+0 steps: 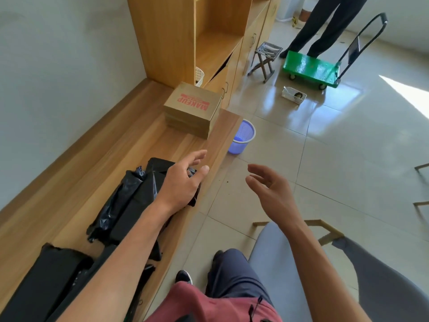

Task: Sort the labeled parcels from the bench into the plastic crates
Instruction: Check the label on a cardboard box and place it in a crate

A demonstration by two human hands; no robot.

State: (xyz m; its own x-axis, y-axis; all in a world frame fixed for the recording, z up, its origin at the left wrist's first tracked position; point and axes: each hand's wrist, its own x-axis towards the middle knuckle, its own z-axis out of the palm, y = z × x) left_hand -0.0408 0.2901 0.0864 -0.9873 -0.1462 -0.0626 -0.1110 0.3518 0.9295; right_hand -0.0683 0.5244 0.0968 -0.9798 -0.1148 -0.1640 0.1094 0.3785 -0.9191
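Observation:
Several black plastic-wrapped parcels (pixel 130 201) lie along the wooden bench (pixel 97 149) at the lower left. A stack of brown cardboard boxes (pixel 193 110) with red print stands farther along the bench. My left hand (pixel 183 180) hovers over the far end of the black parcels, fingers spread and relaxed, holding nothing. Out past the bench edge, over the tiled floor, my right hand (pixel 271 189) is open and empty too. A blue plastic basket (pixel 242 137) stands on the floor beside the bench end.
A wooden shelf unit (pixel 209 36) rises behind the boxes, with a white basket (pixel 199 76) at its foot. A folding stool (pixel 265 59), a green trolley (pixel 311 69) and a person's legs (pixel 325 26) are at the far right. A white tray (pixel 293 95) lies on the floor. A grey chair (pixel 348 275) is by my knee.

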